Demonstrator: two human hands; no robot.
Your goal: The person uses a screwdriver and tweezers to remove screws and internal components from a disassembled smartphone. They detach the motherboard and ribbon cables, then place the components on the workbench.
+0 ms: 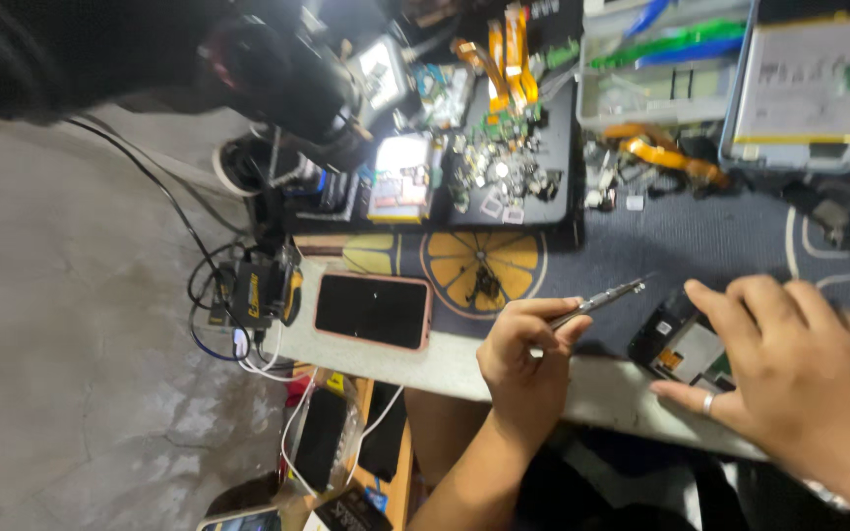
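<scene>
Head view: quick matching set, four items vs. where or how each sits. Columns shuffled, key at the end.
Things:
1. tweezers
2. opened phone
3. phone with pink case
4. orange flex cables

Places or states:
A. lying face up, screen dark, near the mat's edge
B. pinched in the left hand, tip pointing toward the other hand
C. under the right hand, insides exposed
D. at the far side of the bench, above the heap of small parts

Pairs: 1-B, 2-C, 3-A, 4-D
</scene>
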